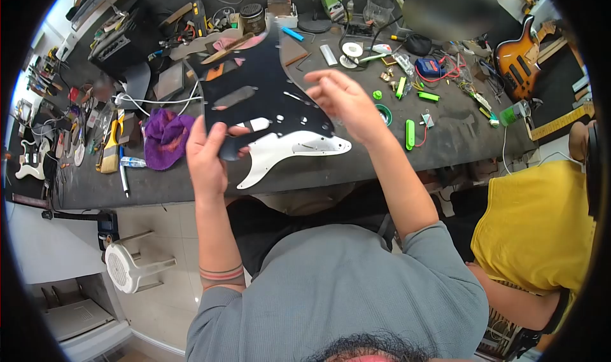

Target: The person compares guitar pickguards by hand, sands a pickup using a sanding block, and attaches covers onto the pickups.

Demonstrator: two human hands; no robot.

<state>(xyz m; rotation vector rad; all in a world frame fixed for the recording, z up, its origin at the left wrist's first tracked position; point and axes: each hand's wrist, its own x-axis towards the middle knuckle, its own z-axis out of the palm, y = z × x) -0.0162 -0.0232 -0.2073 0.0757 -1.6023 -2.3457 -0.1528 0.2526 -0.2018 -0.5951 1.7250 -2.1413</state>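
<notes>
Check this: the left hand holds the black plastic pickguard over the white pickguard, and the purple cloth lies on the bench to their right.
The left hand holds the black plastic pickguard over the white pickguard, but the head view shows the purple cloth on the bench to their left, not right.

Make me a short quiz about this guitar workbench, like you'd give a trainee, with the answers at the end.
1. True or false: the person's left hand is holding the black pickguard above the workbench.

2. Multiple choice: what colour is the crumpled cloth lying on the workbench?
A) yellow
B) purple
C) white

3. Fill in the blank: of the person's two hands, the one nearer the sunburst guitar is the ____ hand.

Key: 1. True. 2. B. 3. Right.
</notes>
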